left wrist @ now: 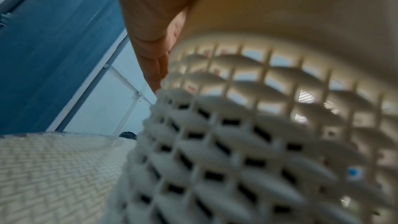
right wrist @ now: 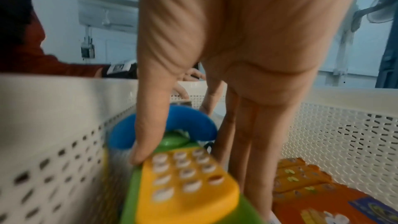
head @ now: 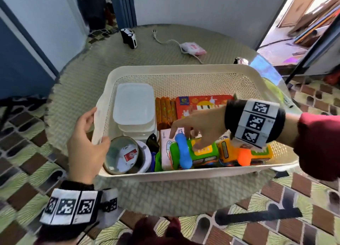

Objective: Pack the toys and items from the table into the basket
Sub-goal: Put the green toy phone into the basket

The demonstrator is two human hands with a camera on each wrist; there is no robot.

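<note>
Fingers (right wrist: 142, 142) of the right hand (head: 200, 126) grip the green toy phone (head: 195, 152), lying left-to-right low in the basket (head: 176, 69); left hand (head: 88, 143) clasps the basket's left rim.

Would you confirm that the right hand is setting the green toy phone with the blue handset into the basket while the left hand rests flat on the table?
Not quite: the left hand is not flat on the table; the head view shows it gripping the basket rim. The right hand is indeed on the green toy phone inside the basket.
</note>
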